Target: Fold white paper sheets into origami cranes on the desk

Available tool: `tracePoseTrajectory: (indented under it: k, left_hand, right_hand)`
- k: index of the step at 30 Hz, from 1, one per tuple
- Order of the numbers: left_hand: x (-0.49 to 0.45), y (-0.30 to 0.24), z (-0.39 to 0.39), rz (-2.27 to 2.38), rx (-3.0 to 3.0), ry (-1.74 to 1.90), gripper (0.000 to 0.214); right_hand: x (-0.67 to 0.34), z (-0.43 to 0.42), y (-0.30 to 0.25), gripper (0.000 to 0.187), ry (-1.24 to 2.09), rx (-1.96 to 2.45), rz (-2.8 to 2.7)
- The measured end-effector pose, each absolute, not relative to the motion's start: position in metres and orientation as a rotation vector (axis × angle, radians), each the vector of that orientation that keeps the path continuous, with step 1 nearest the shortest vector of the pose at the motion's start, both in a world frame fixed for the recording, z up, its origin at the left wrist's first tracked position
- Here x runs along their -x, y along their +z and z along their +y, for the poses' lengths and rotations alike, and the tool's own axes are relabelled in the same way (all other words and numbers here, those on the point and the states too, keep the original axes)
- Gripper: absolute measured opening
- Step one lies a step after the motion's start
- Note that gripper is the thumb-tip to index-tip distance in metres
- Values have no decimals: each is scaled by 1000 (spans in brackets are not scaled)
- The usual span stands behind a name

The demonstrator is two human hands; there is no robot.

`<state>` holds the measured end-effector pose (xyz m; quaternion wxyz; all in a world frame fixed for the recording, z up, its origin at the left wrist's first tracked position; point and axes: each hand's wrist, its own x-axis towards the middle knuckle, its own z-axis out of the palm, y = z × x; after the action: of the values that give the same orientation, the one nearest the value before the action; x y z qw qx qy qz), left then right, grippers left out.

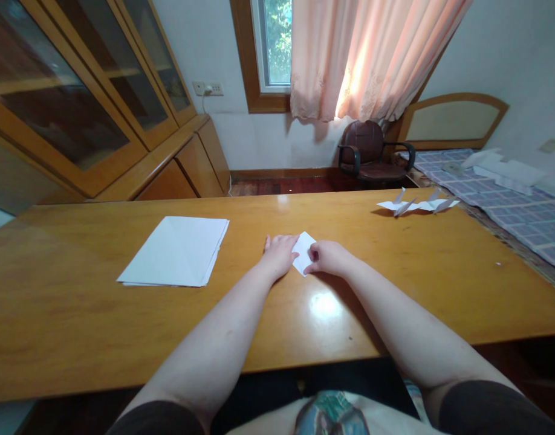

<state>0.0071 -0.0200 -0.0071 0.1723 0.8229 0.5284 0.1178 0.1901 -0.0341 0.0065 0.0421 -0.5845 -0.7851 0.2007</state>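
Observation:
A small white piece of folded paper [303,248], roughly diamond-shaped, lies on the table between my two hands. My left hand [280,255] rests at its left side, with the thumb and a fingertip on the paper's edge holding it against the tabletop. On the opposite side, my right hand [326,256] has its fingers curled and pinches the lower right edge of the paper. Part of the paper is hidden under the fingers. To the left of my hands is a stack of white square paper sheets [178,252].
Folded white paper birds [398,205] stand at the far right of the wooden table [91,338]. Beyond are a brown armchair [369,151] and a bed with a checked cover [499,199]. A glass-fronted cabinet [136,151] stands left, and a pink curtain [332,60] hangs by the window.

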Motion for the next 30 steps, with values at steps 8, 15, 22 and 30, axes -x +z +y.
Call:
tracePoseTrajectory:
  k: [8, 15, 22, 30]
  left_hand:
    - [-8, -8, -22, 1423, -2369, 374, 53]
    - [-11, -8, -23, 1336, -2345, 513, 64]
    - [-4, -2, -24, 1289, -2385, 489, 65]
    - [4, 7, -28, 1361, -2572, 114, 41]
  right_hand:
    - [-189, -36, 7, 47, 590, 1788, -2424]
    - [-191, -34, 5, 41, 670, 1741, -2392]
    - [-191, -33, 6, 36, 751, 1763, -2342]
    - [-190, -34, 6, 36, 682, 1771, -2387]
